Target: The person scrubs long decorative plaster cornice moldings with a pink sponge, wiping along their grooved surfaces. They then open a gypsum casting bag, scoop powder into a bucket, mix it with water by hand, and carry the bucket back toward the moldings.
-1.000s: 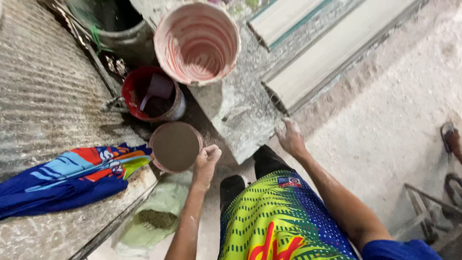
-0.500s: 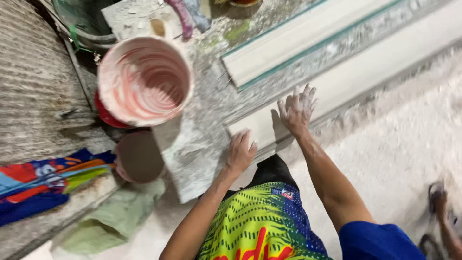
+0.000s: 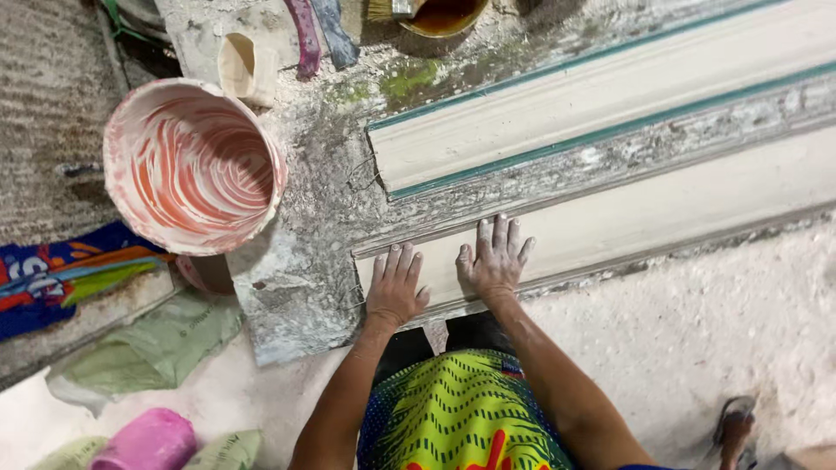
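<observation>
My left hand lies flat, palm down, on the near end of a long white plaster moulding that rests on a dusty worktable. Right beside it, my right hand presses flat on the same moulding, fingers spread and dusted white. Neither hand holds anything. A second white moulding with green edges lies parallel, farther back.
A large pink-streaked bucket stands at the table's left end. A brush in a brown bowl and a small cup sit at the back. Colourful cloth, green sacks and a pink bag lie left. White dust covers the floor.
My left hand came away from a small round dish near the buckets and landed on the moulding. My right hand shifted onto it too. The view swung to the right.
</observation>
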A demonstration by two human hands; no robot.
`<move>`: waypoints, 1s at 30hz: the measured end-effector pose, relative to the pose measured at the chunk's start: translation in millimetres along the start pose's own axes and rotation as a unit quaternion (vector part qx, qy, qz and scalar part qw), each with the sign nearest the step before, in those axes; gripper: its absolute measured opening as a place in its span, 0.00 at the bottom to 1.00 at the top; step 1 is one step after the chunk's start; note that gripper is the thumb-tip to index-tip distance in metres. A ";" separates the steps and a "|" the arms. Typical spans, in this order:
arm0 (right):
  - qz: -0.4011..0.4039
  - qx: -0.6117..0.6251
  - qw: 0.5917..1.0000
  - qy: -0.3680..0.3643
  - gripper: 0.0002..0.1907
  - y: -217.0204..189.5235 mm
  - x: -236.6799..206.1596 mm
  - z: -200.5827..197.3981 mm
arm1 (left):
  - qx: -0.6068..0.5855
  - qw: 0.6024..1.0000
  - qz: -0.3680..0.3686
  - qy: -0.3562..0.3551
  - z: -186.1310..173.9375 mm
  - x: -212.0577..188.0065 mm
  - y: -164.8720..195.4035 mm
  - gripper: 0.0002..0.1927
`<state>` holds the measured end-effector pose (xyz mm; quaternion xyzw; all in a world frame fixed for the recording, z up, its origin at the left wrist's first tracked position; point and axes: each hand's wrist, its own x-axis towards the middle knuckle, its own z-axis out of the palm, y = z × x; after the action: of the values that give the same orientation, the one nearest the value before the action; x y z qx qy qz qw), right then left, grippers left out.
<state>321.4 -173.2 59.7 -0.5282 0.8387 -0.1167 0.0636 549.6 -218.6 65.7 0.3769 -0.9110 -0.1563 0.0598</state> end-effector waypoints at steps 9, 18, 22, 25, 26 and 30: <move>-0.008 0.022 0.999 -0.049 0.38 6.6 1.1 9.1 | 0.028 0.998 -0.051 -0.021 -14.2 6.7 0.4 0.40; -0.062 -0.068 0.989 -0.112 0.38 24.9 -7.5 15.5 | -0.008 0.995 -0.083 -0.046 -7.4 4.6 -9.0 0.38; -0.060 -0.105 0.986 -0.113 0.38 21.2 -3.5 16.3 | -0.103 0.991 -0.084 0.016 0.0 -1.5 -19.9 0.34; -0.059 -0.095 0.987 -0.113 0.38 17.5 2.1 11.5 | -0.318 0.913 -0.210 0.145 -15.1 -8.7 -52.1 0.27; -0.066 -0.097 0.987 -0.112 0.38 16.1 3.9 9.0 | -0.420 0.837 -0.283 0.209 -25.6 -10.8 -68.5 0.28; -0.078 -0.094 0.986 -0.115 0.38 8.5 8.4 -3.0 | -0.458 0.648 -0.481 0.372 -100.5 -14.7 -172.3 0.38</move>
<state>309.6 -176.8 60.5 -0.6054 0.7894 0.0193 0.0999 698.0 -347.2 103.9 0.7134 -0.3156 -0.4068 0.4754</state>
